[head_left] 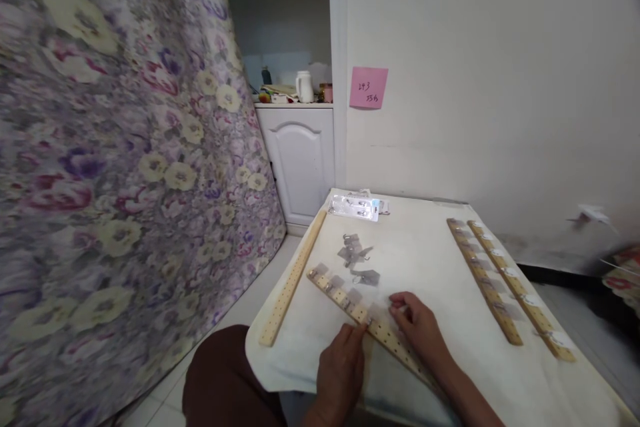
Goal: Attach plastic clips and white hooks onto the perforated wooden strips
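A perforated wooden strip (350,307) with small metal hooks fitted along its far half lies slanted across the white table (430,260). My left hand (341,368) rests at the strip's near side, fingers drawn together against the wood. My right hand (419,327) lies over the strip just to the right, fingers curled down onto it. A small heap of loose metal hooks (357,257) sits beyond the strip.
A bare perforated strip (293,277) lies along the table's left edge. Two strips with hooks (505,283) lie at the right. A clear packet (354,206) is at the far edge. A floral curtain (115,147) hangs left; a pink note (369,87) is on the wall.
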`<action>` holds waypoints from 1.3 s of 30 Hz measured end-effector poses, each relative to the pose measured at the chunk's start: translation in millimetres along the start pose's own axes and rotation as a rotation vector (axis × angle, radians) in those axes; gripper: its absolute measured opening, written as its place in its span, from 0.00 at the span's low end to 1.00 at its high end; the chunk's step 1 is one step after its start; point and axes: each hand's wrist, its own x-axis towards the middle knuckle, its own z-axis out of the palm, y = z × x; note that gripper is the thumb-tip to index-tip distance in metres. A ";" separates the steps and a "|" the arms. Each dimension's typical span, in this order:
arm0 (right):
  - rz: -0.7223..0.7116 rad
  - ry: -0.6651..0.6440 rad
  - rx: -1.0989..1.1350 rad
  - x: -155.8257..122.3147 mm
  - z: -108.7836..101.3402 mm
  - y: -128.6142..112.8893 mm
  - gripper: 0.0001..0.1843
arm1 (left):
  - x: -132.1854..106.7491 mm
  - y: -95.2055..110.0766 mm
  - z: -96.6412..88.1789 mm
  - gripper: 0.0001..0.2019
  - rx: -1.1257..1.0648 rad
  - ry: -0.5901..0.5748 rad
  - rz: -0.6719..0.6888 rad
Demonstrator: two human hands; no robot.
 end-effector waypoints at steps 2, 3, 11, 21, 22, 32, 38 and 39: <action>0.004 0.034 -0.017 4.7 -16.9 7.7 0.12 | -0.9 -2.8 3.0 0.20 -0.010 0.028 0.001; 0.014 0.051 -0.024 8.1 -24.6 13.4 0.12 | -1.2 -4.0 4.5 0.19 -0.017 0.044 0.002; 0.005 0.010 -0.110 28.1 -39.4 50.8 0.13 | 0.2 -3.0 3.1 0.14 -0.044 0.088 0.029; 0.075 -0.003 -0.125 31.5 -31.2 52.3 0.08 | 2.3 2.2 0.4 0.14 -0.085 0.099 0.018; 0.077 -0.010 -0.087 31.1 -32.3 52.1 0.09 | 2.4 2.2 -0.1 0.13 -0.109 0.102 0.013; 0.162 -0.139 0.452 13.2 -41.9 13.1 0.14 | -2.3 35.7 -14.0 0.14 -0.536 0.129 -0.103; -0.026 -0.289 0.561 -7.4 -52.5 -34.3 0.09 | 14.5 67.8 -12.5 0.25 -1.167 -0.122 -0.428; -0.081 -0.322 0.557 -10.2 -54.4 -39.4 0.08 | 17.0 72.1 -15.5 0.27 -1.246 -0.119 -0.467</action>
